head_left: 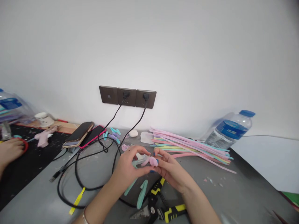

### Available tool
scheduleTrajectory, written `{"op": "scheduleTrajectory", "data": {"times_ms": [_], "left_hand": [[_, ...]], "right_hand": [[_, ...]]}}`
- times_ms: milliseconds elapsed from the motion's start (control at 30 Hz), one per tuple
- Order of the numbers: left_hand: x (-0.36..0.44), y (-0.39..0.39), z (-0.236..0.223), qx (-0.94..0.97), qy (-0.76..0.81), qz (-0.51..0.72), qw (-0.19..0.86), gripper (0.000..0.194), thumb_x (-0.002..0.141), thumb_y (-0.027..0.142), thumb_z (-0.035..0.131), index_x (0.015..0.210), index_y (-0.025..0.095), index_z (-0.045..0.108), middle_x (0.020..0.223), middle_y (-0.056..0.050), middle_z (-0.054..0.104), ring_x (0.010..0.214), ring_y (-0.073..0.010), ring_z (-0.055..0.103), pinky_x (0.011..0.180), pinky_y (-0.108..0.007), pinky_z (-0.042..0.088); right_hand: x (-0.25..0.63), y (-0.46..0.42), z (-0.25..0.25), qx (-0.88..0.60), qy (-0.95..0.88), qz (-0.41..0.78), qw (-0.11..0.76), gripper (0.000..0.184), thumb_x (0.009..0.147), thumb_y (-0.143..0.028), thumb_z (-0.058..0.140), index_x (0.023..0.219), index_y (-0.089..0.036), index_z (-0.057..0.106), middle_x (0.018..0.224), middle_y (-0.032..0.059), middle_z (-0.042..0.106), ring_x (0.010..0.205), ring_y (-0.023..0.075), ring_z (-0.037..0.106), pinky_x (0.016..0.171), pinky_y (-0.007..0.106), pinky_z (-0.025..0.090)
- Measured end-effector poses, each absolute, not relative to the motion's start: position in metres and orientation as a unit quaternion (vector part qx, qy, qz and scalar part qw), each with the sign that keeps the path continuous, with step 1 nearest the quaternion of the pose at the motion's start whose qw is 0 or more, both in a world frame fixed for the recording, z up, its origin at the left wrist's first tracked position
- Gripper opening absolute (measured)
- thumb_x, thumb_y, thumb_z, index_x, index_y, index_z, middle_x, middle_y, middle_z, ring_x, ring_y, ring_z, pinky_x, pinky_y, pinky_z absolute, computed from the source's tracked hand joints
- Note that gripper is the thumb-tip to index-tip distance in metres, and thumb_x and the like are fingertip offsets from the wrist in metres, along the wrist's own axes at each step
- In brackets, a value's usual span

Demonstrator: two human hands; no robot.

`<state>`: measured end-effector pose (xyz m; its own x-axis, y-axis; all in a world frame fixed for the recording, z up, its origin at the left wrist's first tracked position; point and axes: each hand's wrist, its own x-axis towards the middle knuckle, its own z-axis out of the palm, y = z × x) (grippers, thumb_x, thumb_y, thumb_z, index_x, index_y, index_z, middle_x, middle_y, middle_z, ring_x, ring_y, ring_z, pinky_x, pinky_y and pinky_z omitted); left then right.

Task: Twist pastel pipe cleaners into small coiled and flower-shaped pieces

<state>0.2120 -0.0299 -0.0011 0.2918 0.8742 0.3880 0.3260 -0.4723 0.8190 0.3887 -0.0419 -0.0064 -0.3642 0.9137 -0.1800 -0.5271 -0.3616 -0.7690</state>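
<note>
My left hand [128, 164] and my right hand [171, 169] meet above the grey tabletop, fingers closed in pinches. Between them is a small fuzzy pink pipe-cleaner piece [153, 161]. A pale translucent strip beside it, near my left fingers, is partly hidden and I cannot make out what it is. Below my hands lie bent green pipe cleaners [142, 195] and wire pliers [152, 210] with black and yellow handles, spread apart and partly covered by my right forearm. Just behind my hands, a bundle of pastel pipe cleaners [189, 147] stretches to the right.
Black cables [76, 168] loop at left from the wall sockets [127, 97]. Two phones [92, 137] lie behind them. A water bottle [231, 129] leans by the wall at right. At far left, another person's hand [11, 151] is on red-handled scissors [25, 145].
</note>
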Motion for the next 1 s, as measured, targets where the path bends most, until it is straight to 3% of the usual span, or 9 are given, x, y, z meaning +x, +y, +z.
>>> {"op": "scheduleTrajectory", "data": {"times_ms": [167,400,800,1000], "left_hand": [[0.207,-0.025,0.004,0.721,0.395,0.415,0.39,0.002,0.074,0.016,0.065,0.073,0.017,0.063,0.068,0.001,0.061,0.062,-0.0124,0.054,0.056,-0.022,0.039],[0.221,-0.031,-0.001,0.603,0.339,0.482,0.538,0.006,0.073,0.015,0.062,0.078,0.017,0.066,0.076,-0.002,0.062,0.075,-0.0143,0.056,0.066,-0.022,0.045],[0.224,-0.032,0.001,0.578,0.336,0.476,0.572,0.009,0.069,0.02,0.07,0.067,0.015,0.063,0.068,0.001,0.057,0.067,-0.013,0.052,0.063,-0.022,0.043],[0.227,-0.035,-0.001,0.589,0.375,0.475,0.535,0.01,0.079,0.025,0.06,0.074,0.017,0.059,0.072,0.0,0.057,0.07,-0.0138,0.053,0.063,-0.022,0.044]], "right_hand": [[0.392,-0.039,-0.004,-0.316,-0.306,0.761,0.477,0.032,0.062,-0.022,0.086,0.078,-0.017,0.059,0.065,-0.0037,0.066,0.055,0.0051,0.061,0.059,0.014,0.052],[0.391,-0.041,-0.003,-0.296,-0.308,0.767,0.479,0.027,0.064,-0.021,0.085,0.076,-0.017,0.061,0.063,-0.0036,0.067,0.054,0.0059,0.063,0.056,0.013,0.051],[0.392,-0.043,-0.004,-0.284,-0.36,0.753,0.471,0.02,0.07,-0.022,0.081,0.079,-0.016,0.064,0.068,-0.0022,0.067,0.058,0.0064,0.062,0.058,0.014,0.051],[0.389,-0.041,-0.006,-0.313,-0.371,0.73,0.481,0.023,0.071,-0.031,0.08,0.086,-0.017,0.07,0.075,0.0005,0.068,0.062,0.0085,0.064,0.062,0.018,0.053]]}}
